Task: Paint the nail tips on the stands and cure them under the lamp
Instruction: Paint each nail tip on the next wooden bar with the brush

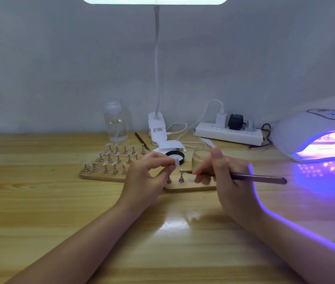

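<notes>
Wooden desk (39, 201), lit violet by the curing lamp (314, 136) beyond my right hand (224, 177), which grips a brush (258, 178); my left hand (148, 173) pinches a nail tip (176, 161) just ahead of the bristles. Loosen that pinch and it may drop.

A pale nail tip (176, 162) sits pinched in the left hand's (148, 177) fingertips, raised just above the near board (185, 188), where two metal stands (181, 178) stand upright and bare beside a small round disc. The brush (238, 176) lies almost level in the right hand (226, 177), its bristle end pointing left, just below the tip. Behind and to the left, the far board (92, 175) carries rows of stands topped with pale tips (109, 144), and at the right edge the white curing lamp (314, 136) glows violet inside.
</notes>
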The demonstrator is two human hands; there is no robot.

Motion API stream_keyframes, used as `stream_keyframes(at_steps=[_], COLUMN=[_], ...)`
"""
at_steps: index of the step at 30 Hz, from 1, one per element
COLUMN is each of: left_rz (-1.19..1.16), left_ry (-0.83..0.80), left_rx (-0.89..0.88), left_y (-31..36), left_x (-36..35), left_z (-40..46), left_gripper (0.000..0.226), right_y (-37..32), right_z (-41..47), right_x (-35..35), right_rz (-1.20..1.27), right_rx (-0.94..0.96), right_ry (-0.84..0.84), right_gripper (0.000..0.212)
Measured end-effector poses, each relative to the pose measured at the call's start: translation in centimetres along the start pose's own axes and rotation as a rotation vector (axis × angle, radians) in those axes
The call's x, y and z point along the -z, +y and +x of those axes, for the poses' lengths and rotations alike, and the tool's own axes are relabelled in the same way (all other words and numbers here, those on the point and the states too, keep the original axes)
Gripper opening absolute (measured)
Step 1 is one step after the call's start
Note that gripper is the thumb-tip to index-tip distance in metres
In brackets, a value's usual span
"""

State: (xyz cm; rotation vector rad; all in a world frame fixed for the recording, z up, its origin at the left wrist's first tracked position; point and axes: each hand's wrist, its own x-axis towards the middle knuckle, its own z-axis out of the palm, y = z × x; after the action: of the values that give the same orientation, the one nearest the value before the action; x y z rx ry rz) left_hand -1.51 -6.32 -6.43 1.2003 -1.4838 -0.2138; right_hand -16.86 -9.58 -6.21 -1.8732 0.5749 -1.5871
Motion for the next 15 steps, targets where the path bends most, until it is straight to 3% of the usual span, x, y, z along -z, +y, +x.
stream_keyframes(at_steps=[11, 15], left_rz=[0.027, 0.017], left_ry=[-0.012, -0.008], left_rx=[-0.014, -0.004], left_y=[-0.05, -0.05], left_x=[0.0, 0.01], left_z=[0.09, 0.02], left_gripper=[0.022, 0.02], right_y=[0.01, 0.02], right_z=[0.21, 0.03], right_x=[-0.11, -0.25], right_rz=[-0.082, 0.015], right_rx=[0.044, -0.027], right_ry=[-0.023, -0.011], right_gripper=[0.042, 0.048])
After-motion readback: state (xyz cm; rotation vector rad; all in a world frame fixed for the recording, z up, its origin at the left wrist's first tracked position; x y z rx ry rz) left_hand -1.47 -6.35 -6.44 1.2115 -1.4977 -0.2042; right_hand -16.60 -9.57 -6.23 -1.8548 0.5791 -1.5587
